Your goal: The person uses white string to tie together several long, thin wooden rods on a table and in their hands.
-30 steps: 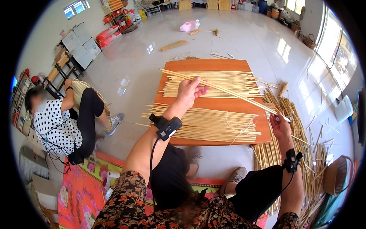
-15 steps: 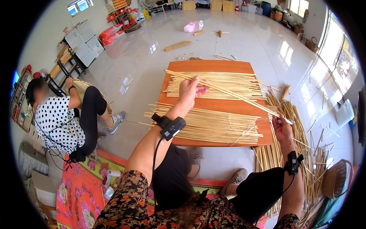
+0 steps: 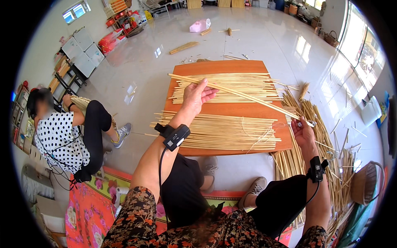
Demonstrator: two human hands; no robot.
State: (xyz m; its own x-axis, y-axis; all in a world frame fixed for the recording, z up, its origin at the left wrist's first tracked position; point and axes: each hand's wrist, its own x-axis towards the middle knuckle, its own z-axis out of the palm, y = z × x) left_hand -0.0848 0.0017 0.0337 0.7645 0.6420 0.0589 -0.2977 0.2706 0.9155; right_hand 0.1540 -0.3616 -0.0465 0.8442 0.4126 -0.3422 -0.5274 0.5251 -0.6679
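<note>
My left hand (image 3: 197,96) pinches a couple of long pale stalks (image 3: 248,97) near their left end, between thumb and fingers. The other end of the stalks rests in the closed fingers of my right hand (image 3: 304,133), past the table's right edge. They slant down to the right above the low wooden table (image 3: 231,110). Beneath them lies a far row of similar stalks (image 3: 231,78). A second row (image 3: 211,131) covers the near half of the tabletop. Loose thin thread (image 3: 259,135) lies across that near row's right end.
A large pile of stalks (image 3: 322,136) spreads over the floor at right, beside a wicker basket (image 3: 364,186). At left sits another person (image 3: 62,132) in a dotted top, holding woven work. A flowered red mat (image 3: 82,211) lies at lower left. A white bucket (image 3: 371,115) stands far right.
The whole view has shifted slightly, so the table and surroundings appear a little further left and higher. Both hands keep hold of the stalks in nearly the same pose.
</note>
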